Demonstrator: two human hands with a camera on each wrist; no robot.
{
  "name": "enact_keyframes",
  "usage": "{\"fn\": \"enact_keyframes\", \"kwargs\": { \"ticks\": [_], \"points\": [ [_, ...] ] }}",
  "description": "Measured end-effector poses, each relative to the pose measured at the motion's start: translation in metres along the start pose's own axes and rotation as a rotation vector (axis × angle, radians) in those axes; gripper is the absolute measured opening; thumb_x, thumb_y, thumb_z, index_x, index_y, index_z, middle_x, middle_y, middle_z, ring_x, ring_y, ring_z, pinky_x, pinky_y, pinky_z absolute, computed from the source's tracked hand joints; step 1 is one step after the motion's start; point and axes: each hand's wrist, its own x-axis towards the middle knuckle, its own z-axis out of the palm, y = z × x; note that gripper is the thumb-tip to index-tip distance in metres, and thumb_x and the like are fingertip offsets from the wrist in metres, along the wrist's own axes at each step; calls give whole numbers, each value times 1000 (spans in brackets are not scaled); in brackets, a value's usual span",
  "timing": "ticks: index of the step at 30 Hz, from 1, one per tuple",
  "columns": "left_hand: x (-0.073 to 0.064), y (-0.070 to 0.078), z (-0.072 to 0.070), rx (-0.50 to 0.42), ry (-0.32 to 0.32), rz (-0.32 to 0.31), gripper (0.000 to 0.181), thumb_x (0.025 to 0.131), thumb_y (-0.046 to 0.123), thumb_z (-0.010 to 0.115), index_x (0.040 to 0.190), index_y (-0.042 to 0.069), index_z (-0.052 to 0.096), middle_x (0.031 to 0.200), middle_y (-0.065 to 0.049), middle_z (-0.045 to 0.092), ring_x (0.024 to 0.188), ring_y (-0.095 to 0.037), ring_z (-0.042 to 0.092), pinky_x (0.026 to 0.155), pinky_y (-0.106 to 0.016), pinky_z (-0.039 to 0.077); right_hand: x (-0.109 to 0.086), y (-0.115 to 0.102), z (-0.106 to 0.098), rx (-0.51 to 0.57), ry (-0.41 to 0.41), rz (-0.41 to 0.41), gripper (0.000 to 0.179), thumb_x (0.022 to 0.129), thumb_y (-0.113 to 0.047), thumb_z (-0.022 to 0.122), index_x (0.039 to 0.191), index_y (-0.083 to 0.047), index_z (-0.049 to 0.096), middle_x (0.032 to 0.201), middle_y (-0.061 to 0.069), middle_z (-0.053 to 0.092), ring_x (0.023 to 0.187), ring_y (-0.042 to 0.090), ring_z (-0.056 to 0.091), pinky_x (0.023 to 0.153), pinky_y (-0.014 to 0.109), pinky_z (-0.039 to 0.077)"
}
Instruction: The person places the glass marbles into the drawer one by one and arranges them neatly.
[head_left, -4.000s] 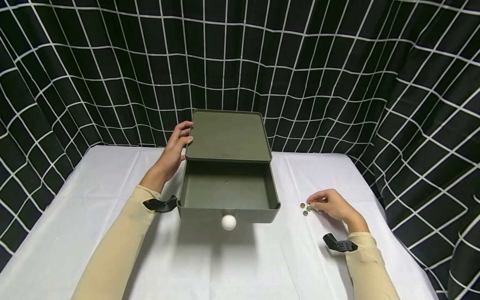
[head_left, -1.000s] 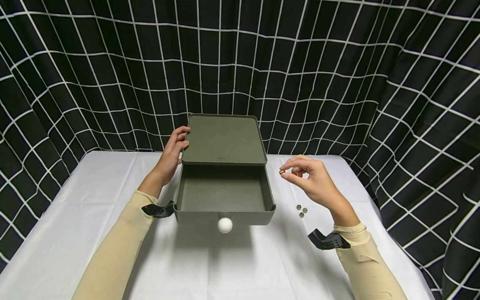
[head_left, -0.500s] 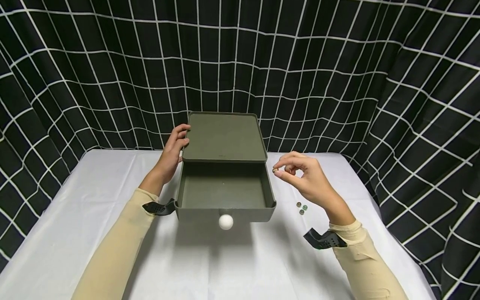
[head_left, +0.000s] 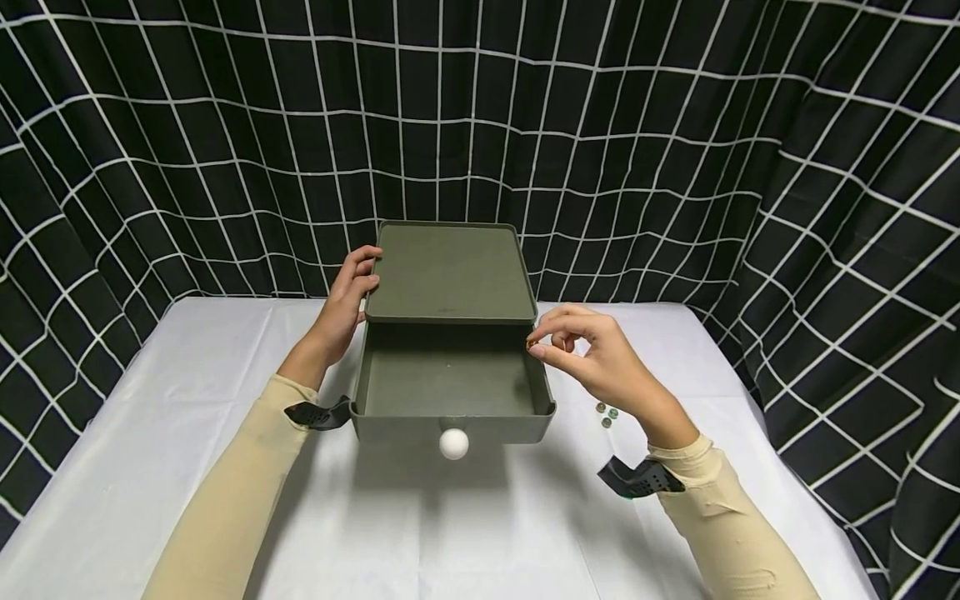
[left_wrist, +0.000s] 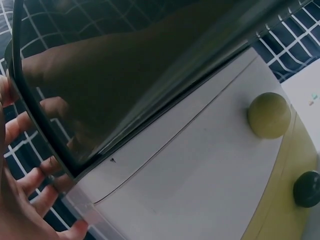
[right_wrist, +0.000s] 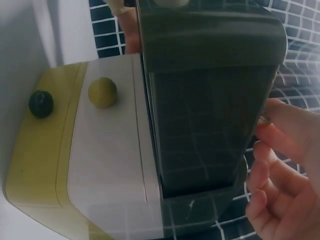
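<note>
A green drawer (head_left: 405,429) with a white knob (head_left: 453,444) stands pulled out of the green top section (head_left: 453,271) of a drawer box. My left hand (head_left: 341,308) rests its spread fingers against the box's left side. My right hand (head_left: 596,354) pinches a small amber-brown marble (head_left: 531,342) between thumb and forefinger, at the upper right rim of the drawer. The other right-hand fingers are curled inward. Three small marbles (head_left: 607,415), greenish and brownish, lie on the table right of the box. No other item shows on the drawer's floor.
Below the green section are a white drawer (right_wrist: 110,145) with a yellow knob (right_wrist: 102,92) and a yellow drawer (right_wrist: 45,165) with a dark green knob (right_wrist: 41,103). A white cloth covers the table (head_left: 225,358). Black gridded curtains (head_left: 480,100) surround it.
My right hand has gone from the marbles on the table up and left to the drawer's right rim with the amber marble pinched. My left hand has stayed on the box.
</note>
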Motion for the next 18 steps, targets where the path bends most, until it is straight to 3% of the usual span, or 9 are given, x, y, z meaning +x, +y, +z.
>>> {"fn": "enact_keyframes", "kwargs": {
  "ticks": [18],
  "points": [
    [0, 1, -2, -2, -8, 15, 45, 103, 19, 37, 148, 17, 32, 141, 1, 37, 119, -17, 44, 95, -50, 37, 4, -5, 11, -9, -72, 42, 10, 85, -3, 78, 92, -10, 78, 97, 5, 67, 76, 10, 50, 69, 19, 44]
  ]
}}
